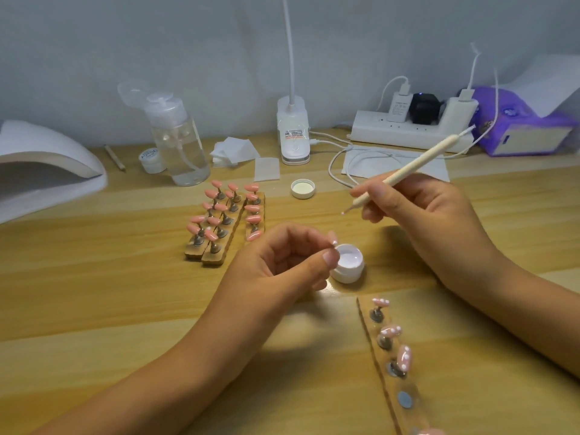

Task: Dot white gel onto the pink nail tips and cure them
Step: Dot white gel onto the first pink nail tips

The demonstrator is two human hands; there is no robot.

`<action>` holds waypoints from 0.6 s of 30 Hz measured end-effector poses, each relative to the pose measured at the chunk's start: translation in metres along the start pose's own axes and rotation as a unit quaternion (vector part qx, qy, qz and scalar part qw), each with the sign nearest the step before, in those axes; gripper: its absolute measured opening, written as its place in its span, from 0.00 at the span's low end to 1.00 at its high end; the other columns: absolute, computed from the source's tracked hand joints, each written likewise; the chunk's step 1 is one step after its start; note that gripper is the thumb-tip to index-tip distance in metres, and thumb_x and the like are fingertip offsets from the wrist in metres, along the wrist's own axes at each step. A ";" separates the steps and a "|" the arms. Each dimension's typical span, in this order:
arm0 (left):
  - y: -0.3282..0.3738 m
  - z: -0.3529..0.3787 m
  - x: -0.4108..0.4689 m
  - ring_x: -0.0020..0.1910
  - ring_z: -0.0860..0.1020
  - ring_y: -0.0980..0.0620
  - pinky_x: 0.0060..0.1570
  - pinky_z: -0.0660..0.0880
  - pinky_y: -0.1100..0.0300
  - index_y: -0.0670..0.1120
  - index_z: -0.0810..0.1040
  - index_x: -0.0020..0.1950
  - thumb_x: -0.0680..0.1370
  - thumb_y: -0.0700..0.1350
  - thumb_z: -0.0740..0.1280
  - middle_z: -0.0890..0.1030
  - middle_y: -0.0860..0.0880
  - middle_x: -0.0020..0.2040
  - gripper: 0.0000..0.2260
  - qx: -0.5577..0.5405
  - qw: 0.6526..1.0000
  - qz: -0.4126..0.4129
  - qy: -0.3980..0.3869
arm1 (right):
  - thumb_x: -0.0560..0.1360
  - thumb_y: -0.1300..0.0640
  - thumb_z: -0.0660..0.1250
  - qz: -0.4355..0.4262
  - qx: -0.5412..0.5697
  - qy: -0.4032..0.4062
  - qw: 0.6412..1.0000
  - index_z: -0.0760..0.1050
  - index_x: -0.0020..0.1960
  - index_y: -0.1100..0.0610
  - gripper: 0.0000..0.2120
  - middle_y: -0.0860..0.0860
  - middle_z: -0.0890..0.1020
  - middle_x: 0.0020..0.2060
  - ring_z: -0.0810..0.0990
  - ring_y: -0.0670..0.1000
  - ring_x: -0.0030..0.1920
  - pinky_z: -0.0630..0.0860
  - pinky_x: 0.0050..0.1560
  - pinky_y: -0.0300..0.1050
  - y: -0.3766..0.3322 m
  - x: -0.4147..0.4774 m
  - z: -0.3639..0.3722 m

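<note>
The open pot of white gel (349, 261) stands near the middle of the table (125, 293), between the two hands. The left hand (282, 265) reaches in from the front edge with its fingers curled, thumb and forefinger tips pinching the pot's left rim. The right hand (417, 211) grips a dotting pen (408, 169) like a pencil, its tip hanging just above and behind the pot, not touching it. A wooden strip (389, 389) toward the front right corner carries pink nail tips (390, 332) with white dots. Plain pink tips (251, 187) stand left of the pot, and the curing lamp (47, 164) sits at the left edge
</note>
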State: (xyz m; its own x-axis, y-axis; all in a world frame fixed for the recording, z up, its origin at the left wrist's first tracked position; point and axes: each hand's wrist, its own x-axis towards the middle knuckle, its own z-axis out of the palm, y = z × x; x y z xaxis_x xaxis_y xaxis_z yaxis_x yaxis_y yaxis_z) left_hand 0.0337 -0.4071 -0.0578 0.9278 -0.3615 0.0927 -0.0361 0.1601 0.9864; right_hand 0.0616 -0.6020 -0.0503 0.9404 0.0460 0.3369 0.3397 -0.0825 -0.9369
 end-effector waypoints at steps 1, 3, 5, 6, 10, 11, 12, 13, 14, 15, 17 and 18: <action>0.000 0.000 0.000 0.35 0.77 0.58 0.38 0.75 0.67 0.52 0.83 0.42 0.70 0.42 0.71 0.82 0.52 0.39 0.05 -0.003 1.000 0.000 0.002 | 0.75 0.53 0.67 -0.009 -0.011 -0.004 1.000 0.81 0.48 0.57 0.09 0.46 0.81 0.34 0.78 0.42 0.38 0.74 0.43 0.32 0.002 -0.001 0.001; 0.001 -0.001 0.000 0.36 0.77 0.59 0.38 0.75 0.67 0.53 0.83 0.42 0.71 0.43 0.71 0.82 0.53 0.39 0.05 -0.004 1.000 0.000 0.004 | 0.77 0.54 0.67 -0.027 -0.024 -0.019 0.999 0.77 0.48 0.57 0.06 0.45 0.78 0.34 0.76 0.41 0.37 0.73 0.42 0.32 0.004 -0.003 0.002; 0.000 -0.001 0.000 0.37 0.77 0.59 0.38 0.75 0.67 0.54 0.82 0.42 0.71 0.43 0.71 0.82 0.54 0.40 0.05 -0.007 1.000 0.001 0.005 | 0.78 0.54 0.65 -0.051 -0.052 -0.044 0.996 0.75 0.48 0.56 0.05 0.44 0.78 0.35 0.76 0.42 0.37 0.73 0.42 0.33 0.006 -0.005 0.001; 0.000 -0.001 0.001 0.37 0.78 0.59 0.38 0.75 0.67 0.54 0.82 0.42 0.71 0.43 0.71 0.82 0.54 0.40 0.05 -0.009 1.000 0.000 0.007 | 0.78 0.53 0.65 -0.062 -0.068 -0.057 0.994 0.74 0.47 0.54 0.04 0.43 0.78 0.35 0.76 0.43 0.37 0.73 0.42 0.34 0.006 -0.006 0.001; -0.002 -0.002 0.002 0.36 0.78 0.58 0.38 0.75 0.67 0.54 0.82 0.41 0.71 0.45 0.72 0.82 0.52 0.39 0.04 -0.016 1.000 -0.003 0.015 | 0.76 0.48 0.63 -0.086 -0.125 -0.079 0.985 0.75 0.46 0.49 0.06 0.49 0.78 0.38 0.76 0.50 0.38 0.75 0.40 0.45 0.007 -0.009 0.002; -0.003 -0.003 0.001 0.36 0.78 0.58 0.38 0.75 0.67 0.54 0.82 0.42 0.71 0.46 0.74 0.82 0.52 0.39 0.03 -0.015 1.000 -0.003 0.014 | 0.76 0.48 0.64 -0.090 -0.137 -0.082 0.983 0.76 0.46 0.50 0.06 0.51 0.77 0.38 0.76 0.52 0.38 0.75 0.41 0.48 0.008 -0.009 0.002; -0.003 -0.003 0.001 0.37 0.78 0.58 0.38 0.75 0.67 0.54 0.82 0.42 0.70 0.47 0.74 0.82 0.52 0.39 0.04 -0.014 1.000 -0.002 0.012 | 0.76 0.48 0.64 -0.093 -0.147 -0.087 0.981 0.76 0.47 0.51 0.07 0.52 0.77 0.39 0.75 0.53 0.39 0.74 0.42 0.49 0.008 -0.008 0.002; -0.003 -0.004 0.001 0.37 0.78 0.58 0.38 0.75 0.67 0.54 0.82 0.43 0.70 0.48 0.74 0.82 0.52 0.39 0.04 -0.013 1.000 -0.002 0.010 | 0.76 0.49 0.64 -0.097 -0.154 -0.093 0.979 0.76 0.47 0.52 0.07 0.52 0.77 0.39 0.75 0.53 0.39 0.74 0.42 0.48 0.008 -0.008 0.003; -0.003 -0.004 0.001 0.37 0.79 0.58 0.39 0.75 0.67 0.54 0.82 0.43 0.70 0.47 0.74 0.82 0.53 0.39 0.04 -0.011 1.000 -0.002 0.010 | 0.76 0.49 0.64 -0.101 -0.159 -0.100 0.977 0.76 0.46 0.52 0.07 0.51 0.77 0.39 0.74 0.52 0.39 0.74 0.41 0.46 0.008 -0.008 0.003; -0.003 -0.004 0.001 0.37 0.78 0.58 0.39 0.75 0.67 0.54 0.82 0.43 0.71 0.46 0.74 0.82 0.53 0.39 0.03 -0.010 1.000 -0.003 0.011 | 0.76 0.49 0.64 -0.104 -0.164 -0.106 0.975 0.76 0.46 0.52 0.07 0.50 0.77 0.38 0.74 0.51 0.39 0.74 0.40 0.44 0.008 -0.007 0.003; -0.002 -0.004 0.001 0.37 0.78 0.59 0.39 0.75 0.68 0.54 0.82 0.42 0.71 0.45 0.71 0.82 0.53 0.40 0.03 -0.008 1.000 -0.001 0.009 | 0.77 0.48 0.64 -0.106 -0.173 -0.116 0.972 0.76 0.46 0.52 0.08 0.48 0.77 0.38 0.74 0.48 0.38 0.73 0.40 0.40 0.008 -0.007 0.003; -0.002 -0.003 0.001 0.37 0.78 0.59 0.39 0.75 0.68 0.54 0.82 0.42 0.72 0.45 0.71 0.82 0.54 0.40 0.04 -0.006 1.000 0.001 0.008 | 0.77 0.49 0.64 -0.107 -0.177 -0.119 0.971 0.76 0.46 0.53 0.08 0.47 0.77 0.38 0.74 0.47 0.38 0.73 0.40 0.39 0.009 -0.007 0.003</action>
State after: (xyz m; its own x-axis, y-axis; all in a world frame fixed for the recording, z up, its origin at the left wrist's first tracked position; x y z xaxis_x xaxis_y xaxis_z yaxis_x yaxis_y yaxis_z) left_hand 0.0360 -0.4047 -0.0604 0.9334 -0.3469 0.0919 -0.0331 0.1718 0.9846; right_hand 0.0580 -0.5997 -0.0609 0.8319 0.3257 0.4493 0.5504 -0.3805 -0.7432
